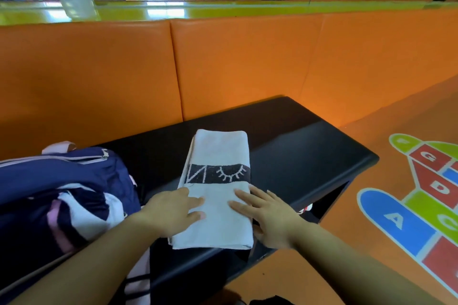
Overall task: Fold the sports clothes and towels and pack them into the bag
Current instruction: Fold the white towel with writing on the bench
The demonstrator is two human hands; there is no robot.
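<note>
Far left: a navy bag [49,176] of soft, faintly shiny woven fabric, slumped and rounded, with pale pink trim and a light zipper along the top. In its open mouth, crumpled clothes [81,208] in navy, white and pink, loosely bunched.

Just right of the bag: the left hand [171,210], palm down, fingers [195,202] straight and slightly apart, pressed flat on the towel's near left edge, gripping nothing.

Centre: the towel [218,151], pale lavender-white terry with a nubby pile, folded into a long narrow rectangle with a rounded fold at the far end. Flat on the surface [309,146], beside the bag and apart from it. Across the middle, a dark band with slanted strokes and an eyelash-like motif in pale loops.

On the towel's near right edge: the right hand [267,215], palm down, fingers [241,194] straight and fanned apart, resting flat, thumb down beside the towel's side.

Beneath everything: the surface, smooth glossy black with a rounded corner, set against a padded orange wall [247,62] of sleek vinyl panels with a vertical seam.

Far right: an orange floor [371,267] with a hopscotch pattern [426,188] of blue, green and red lettered cells outlined in white.
</note>
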